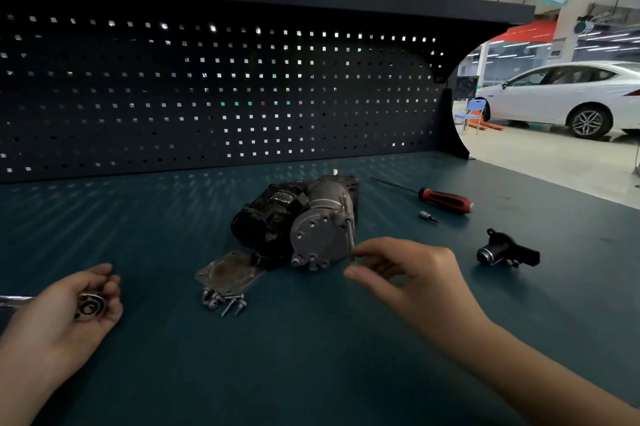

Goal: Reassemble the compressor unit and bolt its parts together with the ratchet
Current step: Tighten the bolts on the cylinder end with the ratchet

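L hand [65, 304], palm up at approx 8 o'clock from the compressor unit [301, 224], gripped the ratchet [90, 306] head w/ fingers curled round it, handle running off toward 9 o'clock. The unit lay on its side mid-bench on the blue mat [311, 356], w/ a flat cover plate [227, 275] against it at 7 o'clock & a cluster of bolts [225, 302] just beside the plate's near edge. R hand [405, 273] hovered at 4 o'clock by the unit's round end face, thumb & forefinger drawn close, couldn't tell if they pinched anything; screwdriver [446, 200] & small bit [427, 216] lay at 2 o'clock, black fitting [505, 250] at 3
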